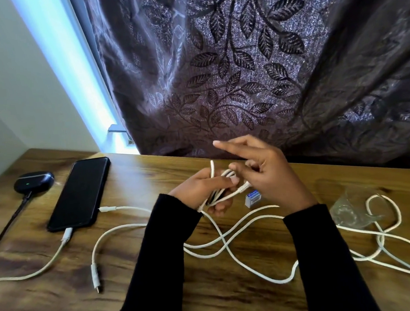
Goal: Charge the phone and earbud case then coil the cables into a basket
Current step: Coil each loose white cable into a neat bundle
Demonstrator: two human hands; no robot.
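A black phone [79, 193] lies at the left of the wooden table [40, 307] with a white cable [60, 248] plugged into its near end. Left of it, a dark earbud case [34, 181] shows a green light, and a black cable [14, 214] runs from it. My left hand [201, 188] grips several loops of a white cable [222, 195] wound round it. My right hand [263, 173] pinches that cable at the loops, index finger stretched out. The rest of the white cable [242, 257] trails loosely over the table. No basket is in view.
A small blue-and-grey box [252, 198] lies just behind my hands. A clear plastic piece [348, 208] sits at the right among cable loops. Two loose white plugs [95, 277] [105, 209] lie near the phone. A dark leaf-patterned curtain [241, 67] hangs behind the table.
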